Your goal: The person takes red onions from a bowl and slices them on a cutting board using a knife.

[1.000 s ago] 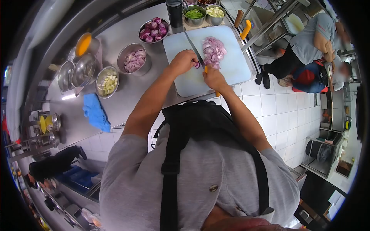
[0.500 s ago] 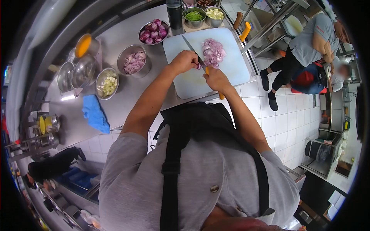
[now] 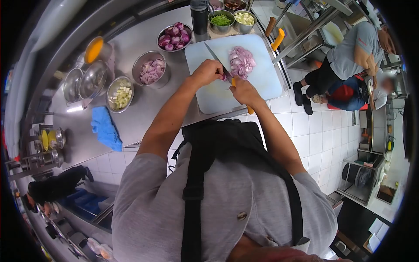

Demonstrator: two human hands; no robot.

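My right hand [image 3: 245,92] is wrapped round the yellow handle of a kitchen knife [image 3: 214,54], over the white cutting board [image 3: 264,49]. The blade points away from me and to the left. My left hand [image 3: 205,72] is closed with bent fingers on a small piece of red onion [image 3: 224,77], right beside the blade. Most of that piece is hidden by the fingers and knife. Just right of the blade lies a loose pile of sliced red onion [image 3: 242,62] on the board.
Left of the board stand a bowl of peeled red onions [image 3: 175,36], a bowl of onion slices [image 3: 152,71] and a bowl of pale chunks [image 3: 121,98]. A blue cloth [image 3: 105,128] lies near the table edge. Behind the board is a dark bottle [image 3: 199,17]. A co-worker [image 3: 354,48] stands at right.
Both hands and the knife stay in almost the same place, with the left fingers still at the blade. The view has shifted slightly, and the co-worker at right has shifted their feet.
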